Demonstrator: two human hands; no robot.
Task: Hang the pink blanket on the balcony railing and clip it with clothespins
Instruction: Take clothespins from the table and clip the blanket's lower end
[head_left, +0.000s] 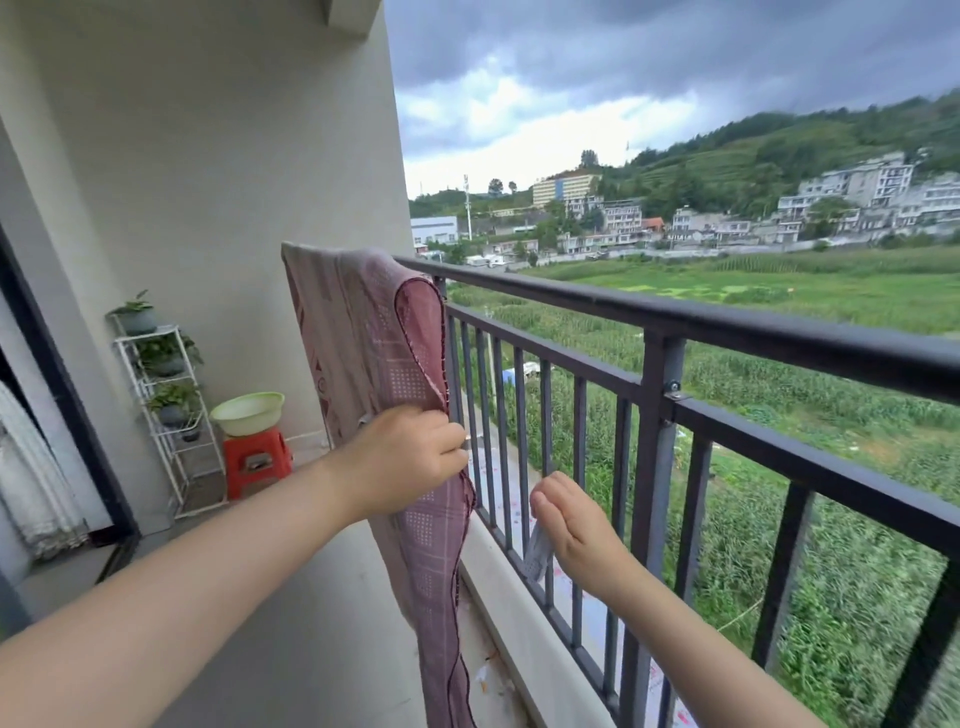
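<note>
The pink patterned blanket (358, 332) is draped over the far left end of the dark balcony railing (675, 317) and hangs down almost to the floor. My left hand (405, 457) is closed on the blanket's dark-trimmed edge about halfway down. My right hand (576, 530) is lower and to the right, close to the railing bars, with its fingers curled around a pale grey clothespin (537, 556) that sticks out below the palm. No clothespin shows on the top rail.
A white plant rack (166, 405) with potted plants stands against the far wall. Beside it, a pale green basin (248, 413) sits on a red stool (257, 460). A dark door frame (57, 384) and white curtain are at the left. Fields lie beyond the railing.
</note>
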